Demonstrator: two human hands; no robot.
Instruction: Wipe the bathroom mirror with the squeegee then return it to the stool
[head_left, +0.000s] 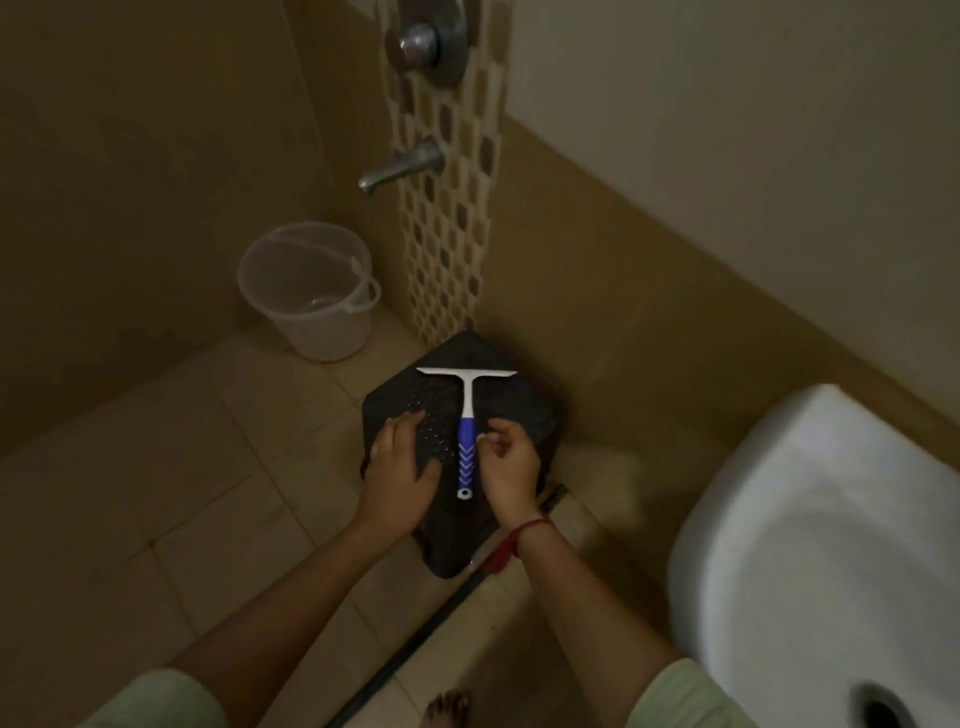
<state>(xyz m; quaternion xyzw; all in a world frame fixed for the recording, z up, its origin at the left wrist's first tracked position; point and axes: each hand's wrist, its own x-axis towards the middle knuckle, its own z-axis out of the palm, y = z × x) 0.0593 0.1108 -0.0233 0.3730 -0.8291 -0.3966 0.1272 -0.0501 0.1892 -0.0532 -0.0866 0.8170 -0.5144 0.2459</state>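
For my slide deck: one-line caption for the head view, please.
Left hand and right hand flank a blue-handled squeegee lying on the black stool near a sink.

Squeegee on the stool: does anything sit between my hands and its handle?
Nothing visible. The squeegee lies bare on the stool, left hand and right hand close on either side of its blue handle.

Head camera looks steeply down (wide-angle) onto the nearby stool (511, 408).
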